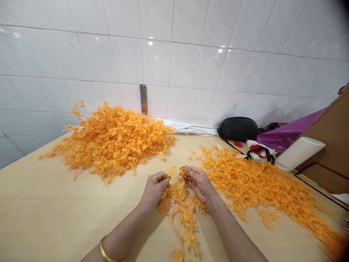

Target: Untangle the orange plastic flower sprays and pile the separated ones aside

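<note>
An orange artificial flower spray [187,207] with a thin branching stem hangs between my two hands, above the table's front. My left hand [156,189] pinches one of its sprigs between thumb and fingers. With the fingertips closed on a small orange blossom cluster, my right hand [200,182] is just to the right. A large heap of orange sprays [117,138] lies at the back left. To the right, many loose orange florets [253,182] are spread over the tabletop, close to my right forearm.
The pale table [49,203] stands against a white tiled wall [185,62]. At the back right are a black bag [237,128], a cream bottle [300,153] lying tilted, purple cloth [289,131] and a brown cardboard box [334,134]. Red and white flowers [256,148] lie near the bag.
</note>
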Demonstrator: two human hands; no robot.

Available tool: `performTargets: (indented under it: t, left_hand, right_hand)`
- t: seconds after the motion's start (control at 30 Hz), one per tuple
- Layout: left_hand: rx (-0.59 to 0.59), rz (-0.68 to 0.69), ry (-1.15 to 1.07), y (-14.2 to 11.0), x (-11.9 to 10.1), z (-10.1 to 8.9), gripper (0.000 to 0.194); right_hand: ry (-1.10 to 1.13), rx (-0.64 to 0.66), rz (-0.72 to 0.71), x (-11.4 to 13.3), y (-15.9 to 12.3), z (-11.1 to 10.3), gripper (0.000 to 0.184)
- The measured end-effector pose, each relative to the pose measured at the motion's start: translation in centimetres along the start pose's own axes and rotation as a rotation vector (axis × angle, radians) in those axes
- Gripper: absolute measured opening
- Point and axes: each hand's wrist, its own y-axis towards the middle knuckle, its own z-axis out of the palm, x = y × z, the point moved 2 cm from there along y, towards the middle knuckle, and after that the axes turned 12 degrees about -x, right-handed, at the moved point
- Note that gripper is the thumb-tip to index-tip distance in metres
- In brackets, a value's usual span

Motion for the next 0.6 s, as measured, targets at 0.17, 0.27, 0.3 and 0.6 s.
performTargets:
  t: [0.17, 0.27, 0.3, 0.6]
  left_hand:
    - [0.061, -0.023, -0.018, -0.1, 0.0, 0.5, 0.019]
    - [0.121, -0.107, -0.046, -0.2, 0.1, 0.7, 0.024]
    - [0.147, -0.131, -0.058, -0.2, 0.1, 0.8, 0.025]
    - [0.198, -0.051, -0.027, -0.5, 0.4, 0.7, 0.028]
  right_hand:
    - [-0.137, -0.124, -0.105, -0.3, 0.5, -0.5, 0.023]
    - [-0.19, -0.174, -0.196, -0.2, 0.7, -0.8, 0.025]
    - [-0.218, -0.192, -0.231, -0.1, 0.6, -0.7, 0.025]
    - [-0.182, -0.596, -0.431, 1.6, 0.9, -2.3, 0.024]
